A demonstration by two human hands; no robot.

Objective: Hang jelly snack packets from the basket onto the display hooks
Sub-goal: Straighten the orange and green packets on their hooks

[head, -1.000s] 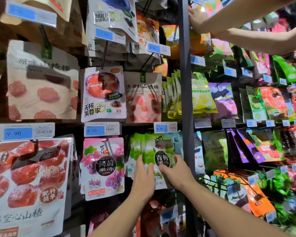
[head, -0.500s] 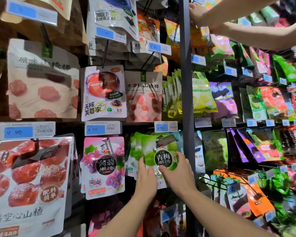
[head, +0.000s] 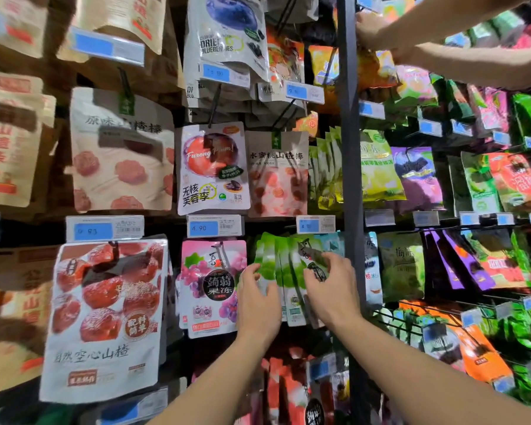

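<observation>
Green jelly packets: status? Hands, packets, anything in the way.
Left hand touching green packets, fingers loose. Right hand gripping them at front. Packets hang fanned. Another person's arms upper right, clear of them.

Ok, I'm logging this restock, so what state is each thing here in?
left hand, open, fingers spread against the green jelly packets
right hand, gripping the front one of them
green jelly packets, hanging, fanned out
grape jelly packet, hanging, face forward
second person's hands, reaching into the top-right packets
basket, not in view
</observation>
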